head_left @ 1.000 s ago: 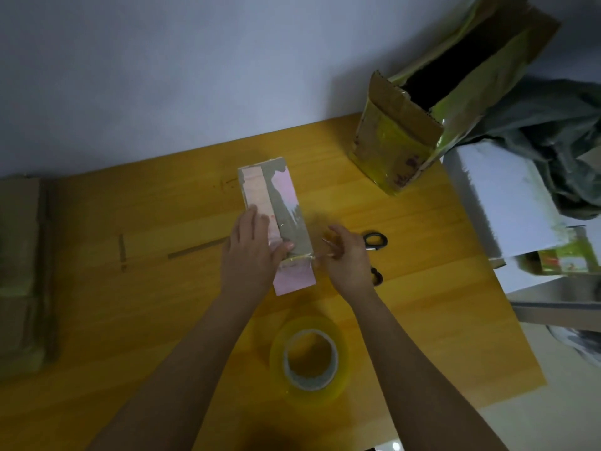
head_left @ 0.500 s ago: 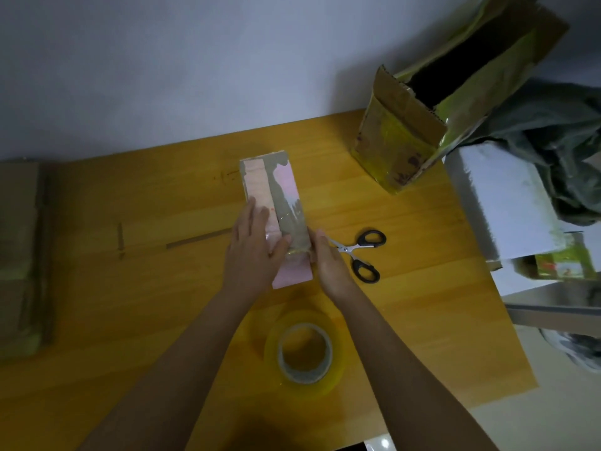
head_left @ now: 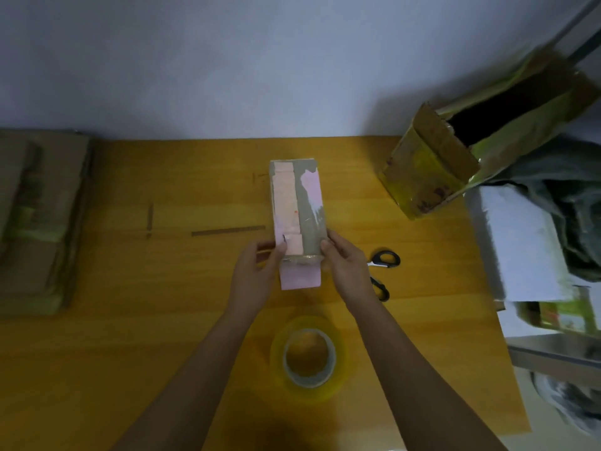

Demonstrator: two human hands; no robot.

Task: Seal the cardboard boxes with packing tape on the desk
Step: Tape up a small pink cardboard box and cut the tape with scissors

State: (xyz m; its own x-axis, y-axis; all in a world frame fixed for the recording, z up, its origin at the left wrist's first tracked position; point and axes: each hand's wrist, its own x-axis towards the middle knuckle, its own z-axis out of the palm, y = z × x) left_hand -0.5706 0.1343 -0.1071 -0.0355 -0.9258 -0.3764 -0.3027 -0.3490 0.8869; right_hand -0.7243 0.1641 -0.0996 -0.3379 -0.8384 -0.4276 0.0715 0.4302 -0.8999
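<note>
I see both bare forearms reaching in from the bottom edge and converging toward the middle of the view. My left hand is turned with its back toward me, thumb pressed on the top near corner of the long pink-and-grey cardboard box, the other fingers curled round its left side. My right hand mirrors it on the opposite side, thumb laid on the box's right top edge and fingers wrapped down the right wall. The two hands grip the near end of the box between them, wrists roughly level, arms bare to the frame edge.
</note>
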